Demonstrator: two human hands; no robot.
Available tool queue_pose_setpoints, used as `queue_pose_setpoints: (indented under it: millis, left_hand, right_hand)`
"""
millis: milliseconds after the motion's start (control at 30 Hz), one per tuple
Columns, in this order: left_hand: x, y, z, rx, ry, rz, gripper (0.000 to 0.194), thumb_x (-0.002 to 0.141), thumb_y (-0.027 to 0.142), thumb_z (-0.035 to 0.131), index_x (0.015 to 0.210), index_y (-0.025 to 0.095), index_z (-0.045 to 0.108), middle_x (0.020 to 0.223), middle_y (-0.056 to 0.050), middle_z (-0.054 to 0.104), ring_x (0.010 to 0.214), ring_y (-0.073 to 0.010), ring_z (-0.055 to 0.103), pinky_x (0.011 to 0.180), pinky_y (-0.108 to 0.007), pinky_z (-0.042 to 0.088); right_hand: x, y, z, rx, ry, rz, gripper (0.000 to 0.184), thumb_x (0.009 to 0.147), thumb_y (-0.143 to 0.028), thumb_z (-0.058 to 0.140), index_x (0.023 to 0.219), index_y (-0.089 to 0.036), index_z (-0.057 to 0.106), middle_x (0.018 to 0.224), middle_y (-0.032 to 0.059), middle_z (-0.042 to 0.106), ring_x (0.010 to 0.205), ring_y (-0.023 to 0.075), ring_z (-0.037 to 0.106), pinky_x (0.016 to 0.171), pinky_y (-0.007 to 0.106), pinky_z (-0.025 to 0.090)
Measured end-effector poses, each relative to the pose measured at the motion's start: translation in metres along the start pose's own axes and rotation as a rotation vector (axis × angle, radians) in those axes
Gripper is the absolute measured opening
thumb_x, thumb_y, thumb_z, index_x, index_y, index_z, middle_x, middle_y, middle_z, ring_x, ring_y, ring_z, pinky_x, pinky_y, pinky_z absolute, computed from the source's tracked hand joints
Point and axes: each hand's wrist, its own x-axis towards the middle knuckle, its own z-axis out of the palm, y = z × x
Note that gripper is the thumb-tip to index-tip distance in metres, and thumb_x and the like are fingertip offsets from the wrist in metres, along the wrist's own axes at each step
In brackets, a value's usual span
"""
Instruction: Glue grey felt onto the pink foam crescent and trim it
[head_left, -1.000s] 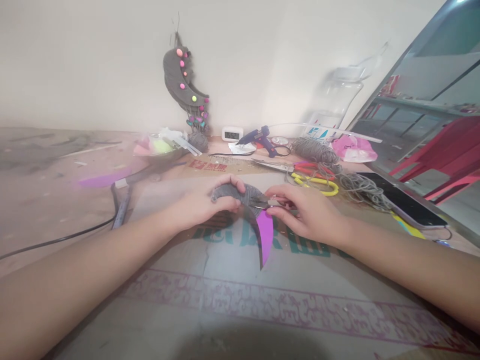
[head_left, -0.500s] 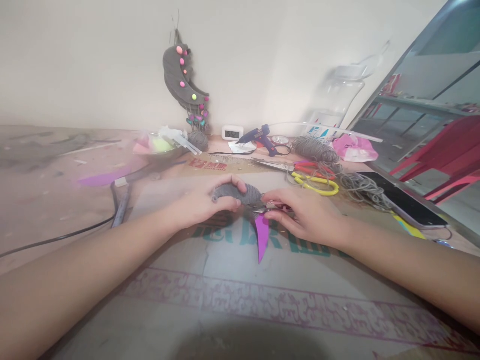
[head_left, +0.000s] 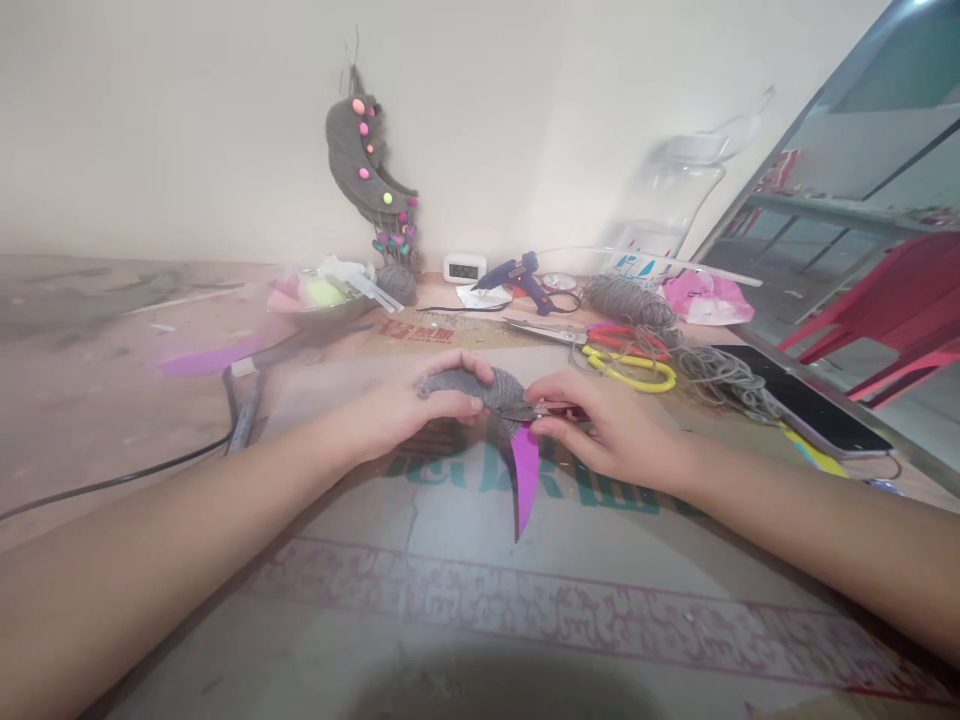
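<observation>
My left hand (head_left: 409,405) is closed around the grey, yarn-wrapped upper part of a crescent-shaped piece (head_left: 480,385). The piece's bare purple tip (head_left: 524,478) points down toward me over the cardboard sheet (head_left: 480,590). My right hand (head_left: 611,430) pinches a small pair of snips (head_left: 529,409) with red handles. Its blades touch the grey wrapping where it meets the purple part.
A finished grey crescent with coloured beads (head_left: 367,165) leans on the wall. Behind my hands lie yellow and red scissors (head_left: 626,358), grey yarn (head_left: 675,340), a blue glue gun (head_left: 517,275), a small clock (head_left: 464,267), a phone (head_left: 806,400). A black cable (head_left: 187,450) runs at left.
The purple tip has swung slightly from side to side while both hands have kept their grip; the snips stay at the wrapping's edge.
</observation>
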Motion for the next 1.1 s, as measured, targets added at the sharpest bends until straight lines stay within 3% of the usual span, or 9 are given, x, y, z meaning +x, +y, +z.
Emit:
queue_pose_setpoints:
  millis: [500, 933, 1100]
  left_hand:
    - [-0.0010, -0.0042, 0.0035, -0.204, -0.074, -0.018, 0.023, 0.077, 0.023, 0.065, 0.098, 0.024, 0.054, 0.081, 0.000, 0.063, 0.072, -0.0136, 0.060, 0.066, -0.025, 0.043]
    - [0.0001, -0.0051, 0.0025, -0.164, -0.069, 0.016, 0.021, 0.078, 0.024, 0.063, 0.097, 0.023, 0.053, 0.079, 0.000, 0.063, 0.072, -0.0131, 0.059, 0.068, -0.025, 0.043]
    - [0.0004, -0.0079, 0.0025, -0.155, -0.042, 0.016, 0.020, 0.077, 0.023, 0.062, 0.095, 0.024, 0.053, 0.073, 0.001, 0.060, 0.067, -0.0131, 0.057, 0.061, -0.024, 0.041]
  right_hand:
    - [0.0009, 0.0018, 0.0004, 0.057, 0.029, -0.037, 0.022, 0.092, -0.035, 0.052, 0.103, -0.016, 0.057, 0.082, 0.0036, 0.065, 0.066, 0.0129, 0.059, 0.060, 0.024, 0.041]
    - [0.0014, -0.0001, -0.0003, 0.034, 0.032, -0.045, 0.020, 0.092, -0.032, 0.051, 0.099, -0.015, 0.059, 0.074, 0.0024, 0.064, 0.062, 0.0123, 0.057, 0.057, 0.023, 0.038]
    - [-0.0014, 0.0009, -0.0004, 0.109, 0.092, 0.002, 0.021, 0.090, -0.032, 0.054, 0.103, -0.016, 0.058, 0.084, 0.0038, 0.067, 0.066, 0.0122, 0.059, 0.061, 0.023, 0.042]
